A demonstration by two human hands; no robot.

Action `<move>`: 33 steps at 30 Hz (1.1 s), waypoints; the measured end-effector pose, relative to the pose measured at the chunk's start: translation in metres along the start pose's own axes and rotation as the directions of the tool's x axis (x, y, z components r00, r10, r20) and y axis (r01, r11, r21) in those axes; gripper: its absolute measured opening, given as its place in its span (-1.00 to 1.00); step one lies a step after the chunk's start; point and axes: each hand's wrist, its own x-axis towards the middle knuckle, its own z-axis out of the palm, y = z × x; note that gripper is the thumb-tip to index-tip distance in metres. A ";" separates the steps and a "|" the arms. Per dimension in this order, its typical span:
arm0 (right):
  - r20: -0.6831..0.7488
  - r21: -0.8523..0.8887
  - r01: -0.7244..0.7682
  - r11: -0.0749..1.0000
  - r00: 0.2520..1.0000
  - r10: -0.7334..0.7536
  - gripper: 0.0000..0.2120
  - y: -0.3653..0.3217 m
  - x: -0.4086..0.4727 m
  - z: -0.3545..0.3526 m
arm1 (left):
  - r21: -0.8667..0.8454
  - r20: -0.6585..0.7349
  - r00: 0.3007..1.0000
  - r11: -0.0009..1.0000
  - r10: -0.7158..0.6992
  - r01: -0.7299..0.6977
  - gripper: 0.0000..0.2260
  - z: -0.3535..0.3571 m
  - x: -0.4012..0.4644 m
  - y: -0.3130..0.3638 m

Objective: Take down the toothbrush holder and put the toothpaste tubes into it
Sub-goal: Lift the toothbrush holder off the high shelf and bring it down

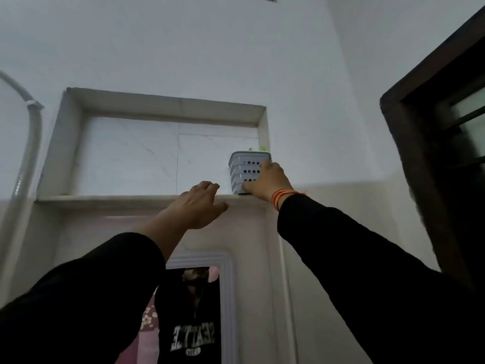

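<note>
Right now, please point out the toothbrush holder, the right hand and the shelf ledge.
toothbrush holder (242, 170): head view, on its perforated front wall, left of the fingers.
right hand (270, 179): head view, on the back of the hand.
shelf ledge (105, 198): head view, on its bare front edge.

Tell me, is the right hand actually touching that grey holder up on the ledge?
Touching. The head view shows the right hand laid against the toothbrush holder, fingers covering its front right side with no gap. The left hand rests on the ledge, apart from the holder.
</note>
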 end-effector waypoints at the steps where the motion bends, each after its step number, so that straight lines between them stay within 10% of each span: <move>1: -0.003 -0.001 -0.004 1.000 1.000 0.004 -0.23 0.000 0.008 0.008 | 0.015 0.006 1.000 1.000 -0.006 0.006 -0.35 0.008 0.006 -0.003; 17: -0.150 0.092 -0.358 0.929 0.918 0.368 0.28 -0.023 0.060 0.074 | 0.135 -0.148 0.981 0.985 0.129 -0.109 -0.31 0.077 0.021 -0.052; 33: -0.169 0.410 -0.241 0.880 0.928 0.333 0.02 -0.046 -0.011 0.009 | -0.182 -0.064 0.994 0.979 0.083 -0.093 -0.32 0.048 -0.005 -0.051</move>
